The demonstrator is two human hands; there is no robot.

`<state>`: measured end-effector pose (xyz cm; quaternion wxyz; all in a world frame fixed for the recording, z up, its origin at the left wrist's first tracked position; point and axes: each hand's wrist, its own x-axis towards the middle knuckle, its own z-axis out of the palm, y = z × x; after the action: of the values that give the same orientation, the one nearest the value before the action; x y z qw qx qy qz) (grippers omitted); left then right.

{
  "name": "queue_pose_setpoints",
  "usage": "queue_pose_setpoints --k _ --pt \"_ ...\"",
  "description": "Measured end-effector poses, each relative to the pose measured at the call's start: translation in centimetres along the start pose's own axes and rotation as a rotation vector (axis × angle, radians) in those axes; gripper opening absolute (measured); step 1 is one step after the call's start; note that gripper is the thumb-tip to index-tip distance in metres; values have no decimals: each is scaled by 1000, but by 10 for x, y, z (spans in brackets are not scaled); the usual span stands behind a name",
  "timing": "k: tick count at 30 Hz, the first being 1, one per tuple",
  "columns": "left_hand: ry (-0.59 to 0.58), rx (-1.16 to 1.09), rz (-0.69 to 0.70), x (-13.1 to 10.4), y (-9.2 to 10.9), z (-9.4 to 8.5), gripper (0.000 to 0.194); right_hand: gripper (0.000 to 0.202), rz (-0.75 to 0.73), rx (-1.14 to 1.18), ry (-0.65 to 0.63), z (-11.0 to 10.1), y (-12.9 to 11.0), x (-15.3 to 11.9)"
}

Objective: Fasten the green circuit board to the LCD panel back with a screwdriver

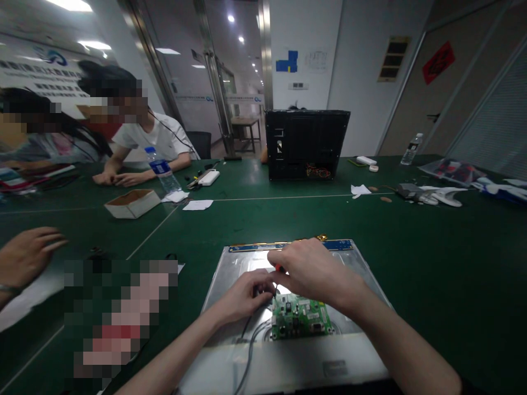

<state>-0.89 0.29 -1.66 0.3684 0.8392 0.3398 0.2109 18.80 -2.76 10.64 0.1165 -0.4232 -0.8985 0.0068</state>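
A flat metal display panel (pixel 214 299) lies on the table in front of me, its back facing up. On it sits a green circuit board (pixel 302 317), and a narrow blue circuit strip (pixel 349 245) runs along the panel's far edge. My right hand (pixel 310 269) is wrapped round a screwdriver (pixel 280 269); a bit of its red handle shows, and its thin shaft points down at the board's far left corner. Close beside that tip, my left hand (pixel 251 293) has its fingers pinched together. What they hold, if anything, is hidden. Grey cables (pixel 252 345) run from the board's left side.
Across the green table (pixel 197 230) stands a black monitor casing (pixel 307 145). To the left are a small open box (pixel 134 204), a water bottle (pixel 162 171) and a co-worker's hand (pixel 31 255). Two people sit at the far left. Loose parts (pixel 428 195) lie at the right.
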Motion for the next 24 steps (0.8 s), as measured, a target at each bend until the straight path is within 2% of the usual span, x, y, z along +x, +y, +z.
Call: queue_pose_setpoints --k 6,15,20,24 --pt "-11 -2 -35 0 0 0 9 10 22 -6 3 0 -1 0" --pt "-5 2 -19 -1 -6 3 9 21 -87 45 5 0 -2 -3" --pt "2 12 -2 -1 -6 2 9 17 -57 52 -5 -2 -3 -3" --pt "-9 2 12 0 -4 1 10 24 5 63 -20 -1 -2 -2"
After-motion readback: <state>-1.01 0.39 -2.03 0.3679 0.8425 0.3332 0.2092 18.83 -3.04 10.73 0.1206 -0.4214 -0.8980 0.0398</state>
